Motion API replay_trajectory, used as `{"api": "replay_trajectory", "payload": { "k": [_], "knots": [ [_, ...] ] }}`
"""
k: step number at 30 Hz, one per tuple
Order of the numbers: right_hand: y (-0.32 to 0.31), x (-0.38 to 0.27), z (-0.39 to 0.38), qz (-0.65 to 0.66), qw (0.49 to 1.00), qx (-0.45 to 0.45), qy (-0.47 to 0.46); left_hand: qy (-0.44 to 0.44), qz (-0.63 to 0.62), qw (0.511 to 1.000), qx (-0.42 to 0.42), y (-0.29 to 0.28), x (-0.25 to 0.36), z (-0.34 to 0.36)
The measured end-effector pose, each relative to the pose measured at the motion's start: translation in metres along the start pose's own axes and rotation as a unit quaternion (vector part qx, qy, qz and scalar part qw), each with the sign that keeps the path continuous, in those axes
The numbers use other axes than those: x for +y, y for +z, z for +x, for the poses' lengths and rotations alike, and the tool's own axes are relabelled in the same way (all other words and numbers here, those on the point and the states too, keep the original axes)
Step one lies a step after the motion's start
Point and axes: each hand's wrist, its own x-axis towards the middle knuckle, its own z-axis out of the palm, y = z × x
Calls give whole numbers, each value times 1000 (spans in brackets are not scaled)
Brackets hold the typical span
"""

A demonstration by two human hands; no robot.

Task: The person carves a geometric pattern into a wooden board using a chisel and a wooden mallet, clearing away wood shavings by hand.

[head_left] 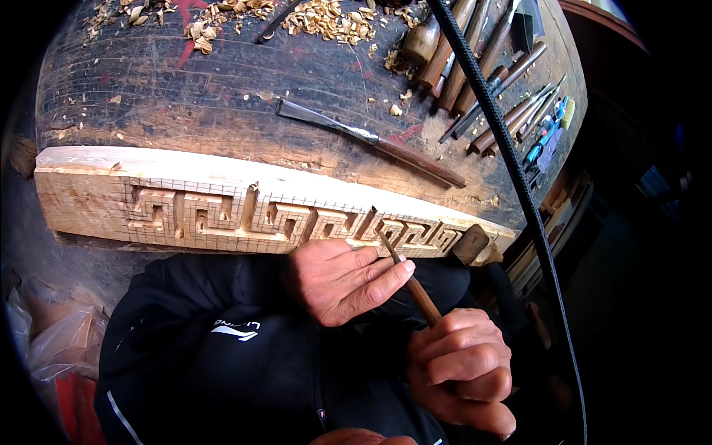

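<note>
One long, pale wooden board with fret carving, at the near edge of a dark, scratched wooden bench; one slim, brown-handled metal chisel, tip at the carving, handle clenched in the right hand, shank under the outstretched left hand, whether pinched unclear.
</note>
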Motion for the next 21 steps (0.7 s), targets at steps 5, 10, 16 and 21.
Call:
{"api": "replay_trajectory", "payload": {
  "k": [5,10,16,21],
  "knots": [
    [20,7,8,-64,996,67,-18,-4,-9,1000,2,0,0,1],
    [19,8,7,-57,996,73,-20,-4,-8,1000,-3,-1,0,2],
    [17,6,7,-61,996,66,-10,-3,-7,1000,8,1,0,1],
    [17,4,10,-36,996,84,9,1,4,1000,6,0,0,2]
  ]
}}
